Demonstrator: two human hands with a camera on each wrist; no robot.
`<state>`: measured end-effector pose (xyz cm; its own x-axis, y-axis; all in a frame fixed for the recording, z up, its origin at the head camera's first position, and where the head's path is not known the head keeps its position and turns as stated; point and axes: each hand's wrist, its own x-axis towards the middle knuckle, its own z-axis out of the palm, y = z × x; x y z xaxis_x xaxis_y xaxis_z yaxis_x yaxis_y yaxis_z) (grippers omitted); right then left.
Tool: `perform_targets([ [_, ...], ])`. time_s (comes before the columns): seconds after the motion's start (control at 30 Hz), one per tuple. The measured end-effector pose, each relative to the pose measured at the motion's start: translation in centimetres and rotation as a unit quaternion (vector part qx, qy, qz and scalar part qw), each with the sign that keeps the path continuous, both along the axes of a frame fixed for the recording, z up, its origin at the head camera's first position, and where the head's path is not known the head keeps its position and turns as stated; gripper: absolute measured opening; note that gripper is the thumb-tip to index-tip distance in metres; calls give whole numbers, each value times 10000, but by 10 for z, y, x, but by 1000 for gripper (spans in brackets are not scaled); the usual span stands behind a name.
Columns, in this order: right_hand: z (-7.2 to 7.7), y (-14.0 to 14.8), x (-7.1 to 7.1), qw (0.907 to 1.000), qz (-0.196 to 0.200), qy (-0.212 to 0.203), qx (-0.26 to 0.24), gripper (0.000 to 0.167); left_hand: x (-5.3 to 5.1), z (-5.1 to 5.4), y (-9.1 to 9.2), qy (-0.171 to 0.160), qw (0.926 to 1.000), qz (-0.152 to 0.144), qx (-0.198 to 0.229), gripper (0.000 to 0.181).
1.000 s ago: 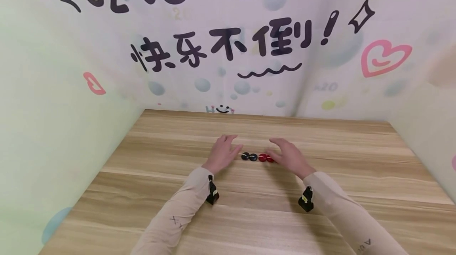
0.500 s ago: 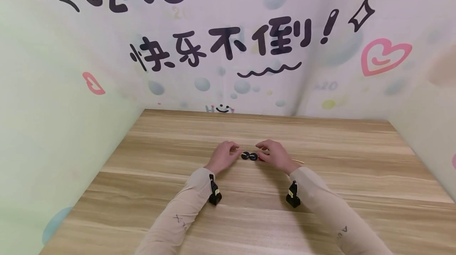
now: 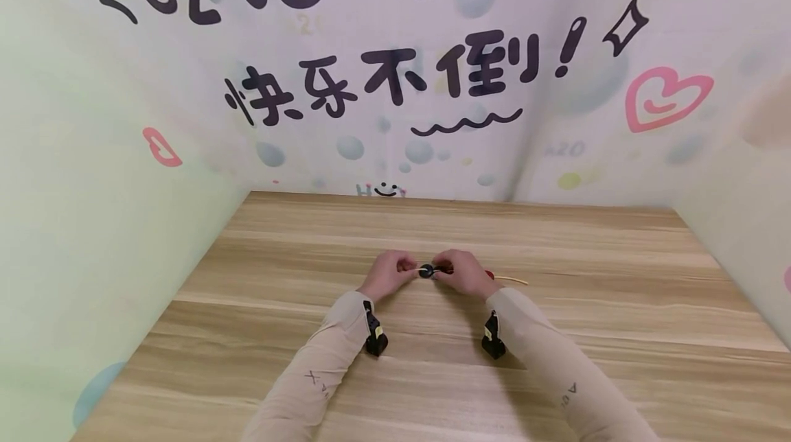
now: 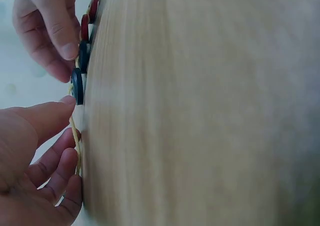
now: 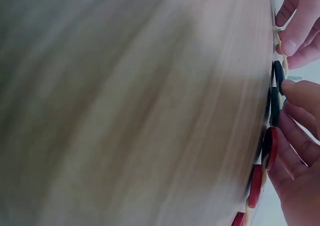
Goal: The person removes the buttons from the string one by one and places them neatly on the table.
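Flat dark and red buttons are threaded in a row on a pale yellow cord (image 3: 511, 281) lying along the table. My left hand (image 3: 389, 274) pinches the cord just left of the end dark button (image 3: 426, 271). From the other side, my right hand (image 3: 462, 274) has thumb and fingertips on the second dark button (image 4: 83, 57), pinching it. The right wrist view shows red buttons (image 5: 255, 186) trailing along the cord beside the right hand's fingers. In the head view that hand covers most of them, and one red button (image 3: 489, 275) peeks out past it.
The wood-grain table (image 3: 278, 257) reaches back to a white printed cloth (image 3: 346, 154) with dark lettering. Pale cloth also hangs along the left and right sides. A small black camera is strapped to each wrist.
My right hand has moved left along the row, from the red buttons to the dark ones, uncovering the cord's right end. My left hand has closed from spread fingers to a pinch on the cord.
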<state>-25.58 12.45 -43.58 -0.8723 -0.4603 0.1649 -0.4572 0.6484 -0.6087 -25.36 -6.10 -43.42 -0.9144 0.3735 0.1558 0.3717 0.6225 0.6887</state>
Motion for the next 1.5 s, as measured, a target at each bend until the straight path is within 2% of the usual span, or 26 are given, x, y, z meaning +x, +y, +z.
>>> perform_targets([
  [0.13,-2,-1,-1,9998,0,54,175,12,-1,-3,-2,-38,10000,21,73,5],
  [0.4,-2,-3,-3,9993,-110,-29,361,13,-3,-5,-2,-123,9999,-1,-38,5],
  [0.73,-5,-3,-5,9997,-45,2,229,11,-3,-6,-1,-18,9999,99,112,7],
  [0.93,-6,-3,-4,9998,-10,125,134,8,-1,-7,-1,-142,9997,7,192,8],
  [1.1,-5,-3,-3,9996,-38,162,249,7,2,-2,1,-358,9987,-26,349,8],
  [1.3,-4,-1,-2,9997,-21,112,237,7,3,2,4,-393,9984,96,401,8],
  [1.5,-3,0,-1,9997,-16,84,209,14,4,5,8,-355,9965,393,653,6],
])
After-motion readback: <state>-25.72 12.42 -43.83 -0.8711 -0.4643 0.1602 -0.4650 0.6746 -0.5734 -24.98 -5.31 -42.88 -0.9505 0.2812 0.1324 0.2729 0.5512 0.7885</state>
